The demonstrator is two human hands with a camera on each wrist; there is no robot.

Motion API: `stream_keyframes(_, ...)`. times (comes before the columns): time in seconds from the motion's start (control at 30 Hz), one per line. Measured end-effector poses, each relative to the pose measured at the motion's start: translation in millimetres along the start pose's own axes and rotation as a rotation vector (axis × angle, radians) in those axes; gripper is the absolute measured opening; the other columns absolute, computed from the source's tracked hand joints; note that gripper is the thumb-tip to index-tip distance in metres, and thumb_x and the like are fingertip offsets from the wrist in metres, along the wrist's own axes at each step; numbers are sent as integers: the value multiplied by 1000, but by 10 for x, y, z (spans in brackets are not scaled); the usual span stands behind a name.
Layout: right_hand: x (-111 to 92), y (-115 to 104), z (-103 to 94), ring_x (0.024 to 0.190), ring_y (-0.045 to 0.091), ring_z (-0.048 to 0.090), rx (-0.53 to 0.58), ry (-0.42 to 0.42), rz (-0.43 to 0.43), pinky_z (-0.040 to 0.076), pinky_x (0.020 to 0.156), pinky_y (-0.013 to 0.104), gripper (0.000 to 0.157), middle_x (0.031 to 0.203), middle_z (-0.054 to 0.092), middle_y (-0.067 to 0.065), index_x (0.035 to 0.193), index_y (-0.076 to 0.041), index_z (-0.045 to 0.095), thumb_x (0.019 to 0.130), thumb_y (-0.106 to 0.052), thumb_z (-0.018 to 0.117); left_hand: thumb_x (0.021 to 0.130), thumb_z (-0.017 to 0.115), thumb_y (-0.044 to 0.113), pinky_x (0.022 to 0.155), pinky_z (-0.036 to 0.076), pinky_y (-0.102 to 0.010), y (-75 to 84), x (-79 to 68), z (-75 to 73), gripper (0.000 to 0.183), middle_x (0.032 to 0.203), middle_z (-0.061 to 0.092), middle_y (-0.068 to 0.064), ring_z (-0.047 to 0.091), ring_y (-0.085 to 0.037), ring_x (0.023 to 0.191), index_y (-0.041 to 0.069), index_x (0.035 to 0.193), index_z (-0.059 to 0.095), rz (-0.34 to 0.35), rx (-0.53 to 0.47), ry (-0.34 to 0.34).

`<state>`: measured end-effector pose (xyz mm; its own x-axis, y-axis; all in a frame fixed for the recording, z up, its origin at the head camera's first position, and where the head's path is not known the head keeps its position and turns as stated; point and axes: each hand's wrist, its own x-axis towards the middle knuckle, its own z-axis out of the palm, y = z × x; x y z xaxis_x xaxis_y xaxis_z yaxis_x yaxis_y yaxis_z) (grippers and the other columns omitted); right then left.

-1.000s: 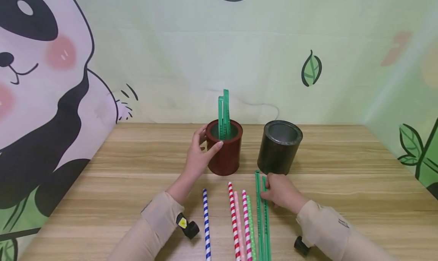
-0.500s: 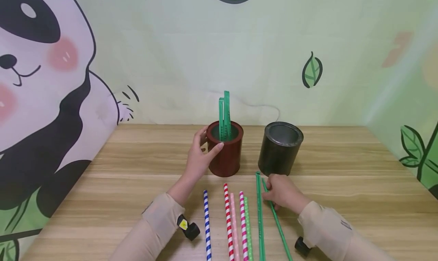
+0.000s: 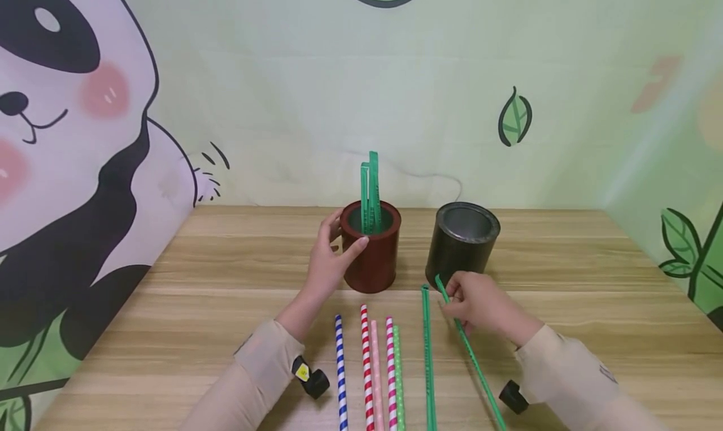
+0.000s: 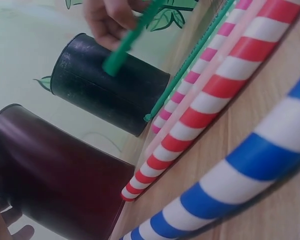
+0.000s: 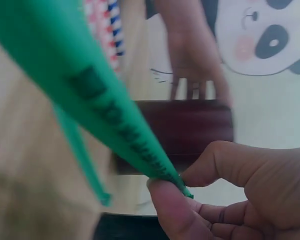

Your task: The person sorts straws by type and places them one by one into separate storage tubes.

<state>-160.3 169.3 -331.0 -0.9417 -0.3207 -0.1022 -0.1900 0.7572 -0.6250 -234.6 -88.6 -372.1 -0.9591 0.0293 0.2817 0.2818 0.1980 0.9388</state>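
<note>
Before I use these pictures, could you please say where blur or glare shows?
Head view: mostly crisp, pale streak on the wall at right; left wrist view: held green straw blurred, soft sheen on the dark red cup; right wrist view: wooden table smeared.

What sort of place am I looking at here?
Probably an indoor booth set up for filming handwork: a wood-grain tabletop, a cartoon panda backdrop behind it, and a small black camera worn at the left wrist.
</note>
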Motion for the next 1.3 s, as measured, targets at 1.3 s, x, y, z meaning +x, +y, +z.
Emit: stream_keyframes(1.3, 450, -819, -1018, 67, 7, 63, 566, 682, -394, 58, 64, 23, 17, 84, 52, 0, 102, -13, 46, 91, -1, 50, 88, 68, 33, 105, 37, -50, -91, 8, 60, 68, 144, 46, -7, 42, -27, 132, 23, 146, 33, 46, -16, 43)
